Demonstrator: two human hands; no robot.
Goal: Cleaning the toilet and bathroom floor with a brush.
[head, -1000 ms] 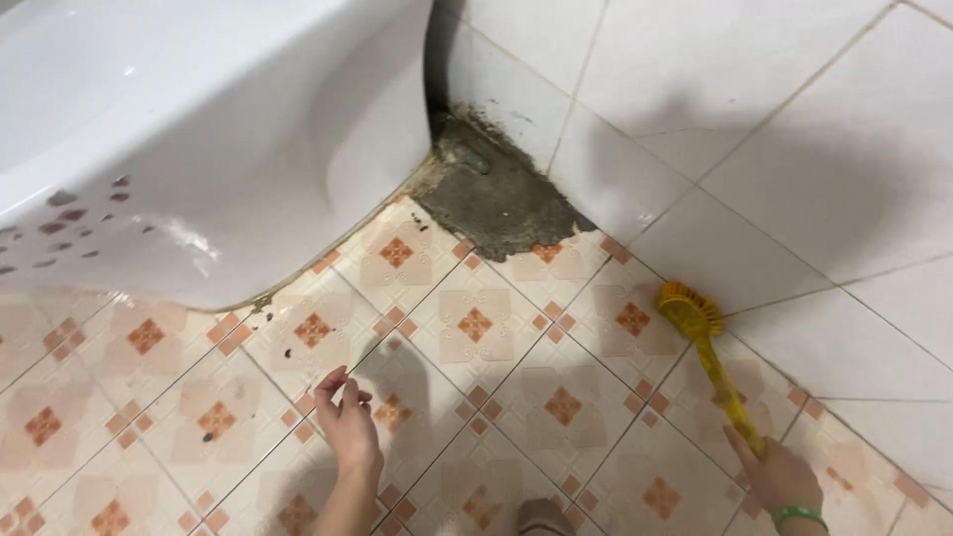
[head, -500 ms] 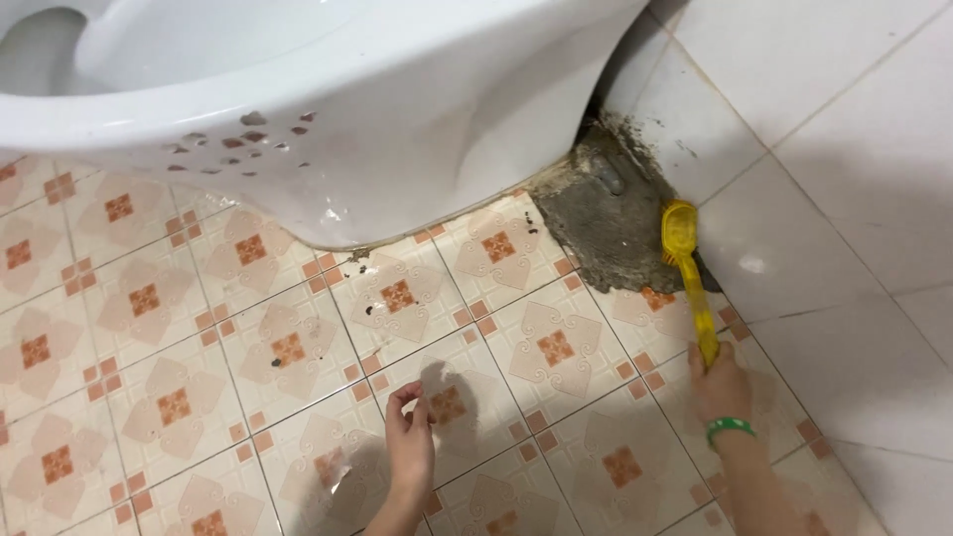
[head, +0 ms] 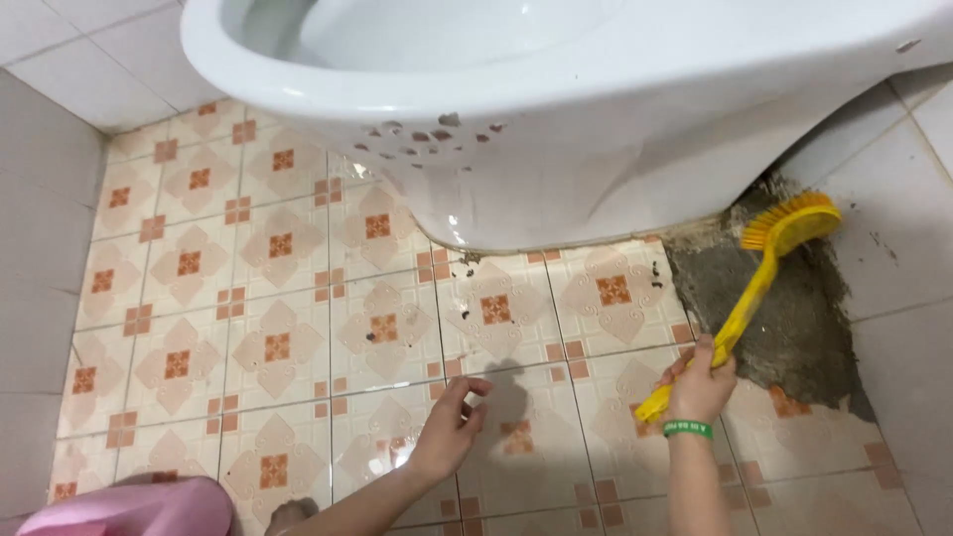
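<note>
Brush (head: 764, 273) nearer grimy, half-hidden corner (head: 784, 308)

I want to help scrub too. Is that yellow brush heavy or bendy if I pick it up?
The yellow brush probably feels light: the right hand lifts it alone by its thin handle. It looks like stiff plastic, staying straight. It may be slippery if wet.

Single head-worn view, looking steeply down, close over patterned floor tiles (head: 278, 328), white toilet bowl (head: 556, 119) at twelve o'clock, grey wall tiles (head: 45, 248) at nine o'clock
</note>
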